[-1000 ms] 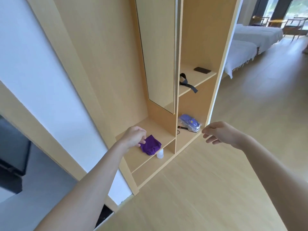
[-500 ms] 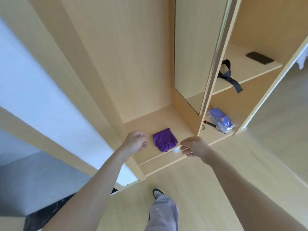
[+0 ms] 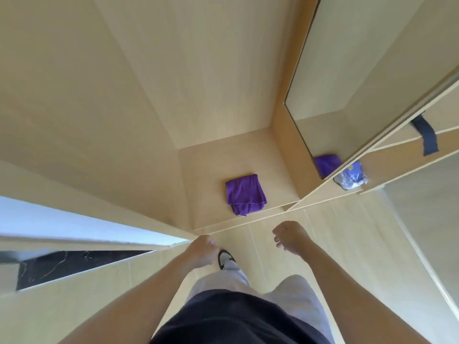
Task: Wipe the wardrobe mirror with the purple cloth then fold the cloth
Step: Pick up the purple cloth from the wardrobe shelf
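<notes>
On the low wardrobe shelf point(image 3: 248, 170), near its front edge, the purple cloth point(image 3: 245, 194) lies loosely folded, with nothing touching it. The mirror point(image 3: 367, 78) stands on the panel just to its right and shows the cloth's reflection at its bottom corner. Both hands hang short of the shelf, over the wooden floor point(image 3: 347, 244): the left hand point(image 3: 202, 250) has its fingers loosely curled and holds nothing; the right hand point(image 3: 289, 235) is also empty, its fingers relaxed and bent.

The task looks to be at its very start, the cloth not yet picked up. Next, one hand needs to reach forward and down to the shelf, gather the cloth in a full grip so that its layers come up together, then lift it towards the glass.

A plastic-wrapped blue packet point(image 3: 351, 176) sits in the neighbouring compartment; a small yellowish mark shows on it, but it is too blurred to read. No other writing can be made out.
</notes>
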A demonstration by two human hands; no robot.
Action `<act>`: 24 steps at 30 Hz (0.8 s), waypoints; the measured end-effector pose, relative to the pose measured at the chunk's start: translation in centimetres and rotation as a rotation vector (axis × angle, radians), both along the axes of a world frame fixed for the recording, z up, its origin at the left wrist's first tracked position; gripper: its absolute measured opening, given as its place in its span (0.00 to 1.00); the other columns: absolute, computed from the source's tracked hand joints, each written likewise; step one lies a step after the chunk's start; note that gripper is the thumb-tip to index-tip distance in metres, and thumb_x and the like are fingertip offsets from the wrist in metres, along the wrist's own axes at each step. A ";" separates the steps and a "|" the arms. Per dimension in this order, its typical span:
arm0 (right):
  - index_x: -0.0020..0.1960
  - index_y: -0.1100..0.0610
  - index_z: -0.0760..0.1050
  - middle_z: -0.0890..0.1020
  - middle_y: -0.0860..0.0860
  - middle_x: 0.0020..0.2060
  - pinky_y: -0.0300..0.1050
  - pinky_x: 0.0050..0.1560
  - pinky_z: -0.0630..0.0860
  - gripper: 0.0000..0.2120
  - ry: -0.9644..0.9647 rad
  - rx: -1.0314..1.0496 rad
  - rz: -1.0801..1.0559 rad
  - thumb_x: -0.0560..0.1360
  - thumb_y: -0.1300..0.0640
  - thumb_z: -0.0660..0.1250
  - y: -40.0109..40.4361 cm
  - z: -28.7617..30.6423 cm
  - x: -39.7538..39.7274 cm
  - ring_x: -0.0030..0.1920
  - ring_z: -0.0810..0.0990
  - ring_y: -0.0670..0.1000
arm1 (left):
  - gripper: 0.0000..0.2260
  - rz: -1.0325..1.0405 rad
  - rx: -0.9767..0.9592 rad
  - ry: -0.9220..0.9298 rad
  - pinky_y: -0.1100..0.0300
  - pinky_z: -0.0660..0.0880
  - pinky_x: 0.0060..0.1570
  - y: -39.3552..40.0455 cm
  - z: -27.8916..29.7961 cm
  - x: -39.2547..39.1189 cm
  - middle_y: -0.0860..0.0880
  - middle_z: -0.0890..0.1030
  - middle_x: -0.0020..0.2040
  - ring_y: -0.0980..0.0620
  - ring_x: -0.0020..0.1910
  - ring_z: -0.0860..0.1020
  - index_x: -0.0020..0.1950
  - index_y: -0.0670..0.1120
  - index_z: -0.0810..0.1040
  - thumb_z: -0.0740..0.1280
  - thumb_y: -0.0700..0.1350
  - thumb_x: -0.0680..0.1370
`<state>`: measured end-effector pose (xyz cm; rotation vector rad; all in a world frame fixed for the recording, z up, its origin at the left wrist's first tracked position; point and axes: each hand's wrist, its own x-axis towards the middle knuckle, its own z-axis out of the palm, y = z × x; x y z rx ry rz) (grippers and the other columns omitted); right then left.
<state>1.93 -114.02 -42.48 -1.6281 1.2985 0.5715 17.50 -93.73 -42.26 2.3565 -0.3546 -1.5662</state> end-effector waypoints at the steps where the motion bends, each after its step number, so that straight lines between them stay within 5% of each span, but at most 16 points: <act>1: 0.46 0.58 0.76 0.82 0.57 0.41 0.38 0.36 0.78 0.07 -0.006 0.018 -0.046 0.81 0.64 0.62 -0.4 -0.3 0.0 0.39 0.79 0.55 | 0.08 0.009 0.012 0.001 0.58 0.70 0.42 -0.2 -0.4 0.2 0.37 0.82 0.47 0.45 0.41 0.78 0.50 0.41 0.76 0.58 0.40 0.77; 5: 0.48 0.63 0.77 0.78 0.56 0.36 0.38 0.30 0.72 0.06 0.029 0.092 0.017 0.81 0.67 0.61 -1.6 -3.0 0.8 0.32 0.76 0.53 | 0.11 0.060 0.040 0.023 0.49 0.77 0.56 -1.4 -3.0 0.4 0.41 0.82 0.52 0.42 0.52 0.82 0.54 0.39 0.78 0.58 0.42 0.80; 8: 0.53 0.69 0.79 0.77 0.58 0.36 0.38 0.30 0.71 0.09 0.058 0.170 0.041 0.82 0.68 0.60 -2.3 -6.4 0.8 0.33 0.75 0.53 | 0.11 0.137 0.021 0.031 0.48 0.78 0.55 -2.7 -5.0 0.2 0.41 0.83 0.50 0.42 0.50 0.83 0.55 0.42 0.79 0.58 0.43 0.80; 11: 0.53 0.69 0.80 0.84 0.63 0.43 0.47 0.40 0.75 0.11 0.197 0.199 0.159 0.81 0.63 0.62 -2.7 -10.3 -0.7 0.40 0.80 0.56 | 0.10 0.310 0.032 0.093 0.54 0.78 0.44 -3.6 -7.4 -0.4 0.41 0.84 0.47 0.46 0.41 0.83 0.54 0.41 0.79 0.59 0.43 0.81; 16: 0.58 0.66 0.80 0.83 0.62 0.52 0.54 0.60 0.80 0.11 0.338 0.279 0.405 0.83 0.62 0.61 -6.9 -16.7 -1.2 0.51 0.82 0.59 | 0.08 0.612 0.084 0.237 0.57 0.78 0.39 -5.5 -12.7 -1.8 0.41 0.84 0.47 0.50 0.36 0.82 0.52 0.41 0.80 0.62 0.40 0.81; 20: 0.53 0.61 0.77 0.83 0.65 0.56 0.51 0.56 0.78 0.09 0.356 0.163 0.514 0.80 0.61 0.59 -10.8 -22.8 1.9 0.54 0.81 0.62 | 0.10 0.535 0.105 0.247 0.63 0.79 0.37 -9.0 -18.6 -2.4 0.43 0.83 0.46 0.50 0.37 0.82 0.57 0.39 0.81 0.61 0.37 0.81; 24: 0.40 0.57 0.75 0.77 0.57 0.46 0.45 0.47 0.68 0.09 0.185 0.017 0.609 0.78 0.60 0.60 -12.0 -28.6 8.8 0.48 0.75 0.58 | 0.13 0.265 0.110 0.114 0.55 0.76 0.58 -13.1 -25.3 -0.6 0.45 0.82 0.57 0.45 0.57 0.80 0.59 0.44 0.80 0.63 0.38 0.77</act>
